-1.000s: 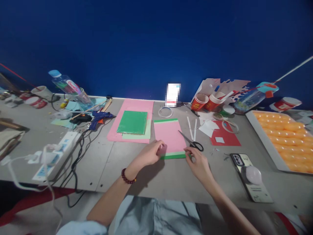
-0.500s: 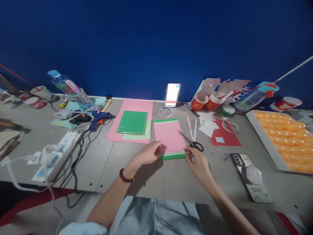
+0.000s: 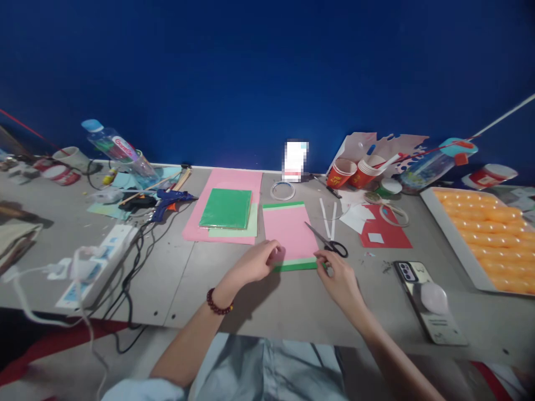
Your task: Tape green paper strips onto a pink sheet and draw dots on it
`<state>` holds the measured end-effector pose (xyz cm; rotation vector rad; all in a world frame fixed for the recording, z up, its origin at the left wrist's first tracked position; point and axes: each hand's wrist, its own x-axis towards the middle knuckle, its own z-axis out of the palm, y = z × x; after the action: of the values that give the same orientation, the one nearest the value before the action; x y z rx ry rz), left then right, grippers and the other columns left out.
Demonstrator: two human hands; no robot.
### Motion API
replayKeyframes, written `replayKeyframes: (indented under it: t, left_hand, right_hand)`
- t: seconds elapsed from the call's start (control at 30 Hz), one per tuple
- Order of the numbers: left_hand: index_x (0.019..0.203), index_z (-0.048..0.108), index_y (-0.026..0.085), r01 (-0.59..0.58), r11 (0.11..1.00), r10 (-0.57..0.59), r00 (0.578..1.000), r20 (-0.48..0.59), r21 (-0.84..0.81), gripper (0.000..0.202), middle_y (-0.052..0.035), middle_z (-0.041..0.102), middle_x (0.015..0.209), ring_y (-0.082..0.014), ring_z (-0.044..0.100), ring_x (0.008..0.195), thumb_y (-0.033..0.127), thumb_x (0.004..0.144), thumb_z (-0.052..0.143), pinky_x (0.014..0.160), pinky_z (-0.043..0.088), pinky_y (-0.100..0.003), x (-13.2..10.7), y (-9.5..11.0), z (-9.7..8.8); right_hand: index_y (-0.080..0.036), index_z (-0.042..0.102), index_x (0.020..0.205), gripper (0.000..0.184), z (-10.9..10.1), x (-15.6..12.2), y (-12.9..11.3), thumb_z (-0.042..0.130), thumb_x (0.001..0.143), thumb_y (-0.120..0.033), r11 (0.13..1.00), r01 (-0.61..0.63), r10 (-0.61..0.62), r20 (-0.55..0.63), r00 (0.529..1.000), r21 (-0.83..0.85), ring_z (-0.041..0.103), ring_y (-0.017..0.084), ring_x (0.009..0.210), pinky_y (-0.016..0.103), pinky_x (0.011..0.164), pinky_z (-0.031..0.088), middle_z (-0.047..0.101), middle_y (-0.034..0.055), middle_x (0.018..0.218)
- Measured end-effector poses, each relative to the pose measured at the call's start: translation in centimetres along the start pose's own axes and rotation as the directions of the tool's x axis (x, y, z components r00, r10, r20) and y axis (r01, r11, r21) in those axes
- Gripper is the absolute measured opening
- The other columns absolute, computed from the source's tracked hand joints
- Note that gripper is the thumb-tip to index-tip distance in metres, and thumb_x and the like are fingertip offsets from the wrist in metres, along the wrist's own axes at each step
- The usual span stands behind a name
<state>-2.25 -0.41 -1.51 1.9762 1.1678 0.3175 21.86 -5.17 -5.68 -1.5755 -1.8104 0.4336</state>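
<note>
A pink sheet of paper [image 3: 288,231] lies flat in front of me, with a green and pale band along its far edge and another along its near edge. My left hand [image 3: 259,263] has curled fingers at the sheet's near left corner, closed on its edge; the fingertips are partly hidden. At the near right corner, thumb and fingers of my right hand [image 3: 336,273] pinch the sheet's edge. Just beyond that hand rest black-handled scissors [image 3: 334,246], blades pointing at the sheet. Two white paper strips [image 3: 330,220] lie past the scissors.
Left of the sheet, a green paper pack [image 3: 226,209] sits on larger pink paper [image 3: 193,229]. A blue glue gun [image 3: 169,203] and a power strip [image 3: 98,264] are further left. Rightward are red paper [image 3: 393,236], paper cups [image 3: 341,174], a phone [image 3: 441,328] and a tray of orange balloon-like pieces [image 3: 487,239].
Hardly anything differs. Both hands stay at the sheet's near corners, and the left wrist has shifted very slightly to the right.
</note>
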Motion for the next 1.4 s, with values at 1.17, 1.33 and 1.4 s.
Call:
replayKeyframes:
  t: [1.17,1.33,1.4]
  left_hand:
    - [0.109,0.052,0.022,0.041,0.993,-0.048,0.997,0.062,0.111,0.047,-0.0048,0.060,0.103,-0.0183,0.059,0.084,0.000,0.068,0.047,0.066,0.040,-0.025,0.21,0.51,-0.30]
    - [0.110,0.052,0.022,0.050,0.993,-0.058,0.996,0.073,0.108,0.047,-0.0054,0.061,0.104,-0.0181,0.058,0.084,-0.001,0.069,0.047,0.066,0.041,-0.025,0.14,0.76,-0.46]
    - [0.110,0.052,0.022,0.058,0.992,-0.066,0.995,0.075,0.109,0.048,-0.0056,0.061,0.105,-0.0180,0.058,0.084,-0.001,0.068,0.047,0.065,0.040,-0.025,0.12,0.87,-0.52]
  right_hand:
    - [-0.019,0.062,0.095,0.022,-0.07,-0.08,-0.17,0.044,0.082,-0.018,1.000,-0.011,0.011,0.000,1.000,0.005,0.064,0.020,0.075,0.031,0.072,0.051,0.068,0.0074,0.087]
    - [-0.019,0.062,0.095,0.021,-0.03,-0.08,-0.10,0.045,0.082,-0.019,1.000,-0.009,0.009,0.006,1.000,0.005,0.064,0.020,0.077,0.032,0.072,0.050,0.068,0.0076,0.087]
    - [-0.019,0.062,0.095,0.021,-0.03,-0.06,-0.10,0.044,0.082,-0.019,1.000,-0.010,0.010,0.007,1.000,0.005,0.064,0.020,0.078,0.032,0.072,0.050,0.069,0.0080,0.088]
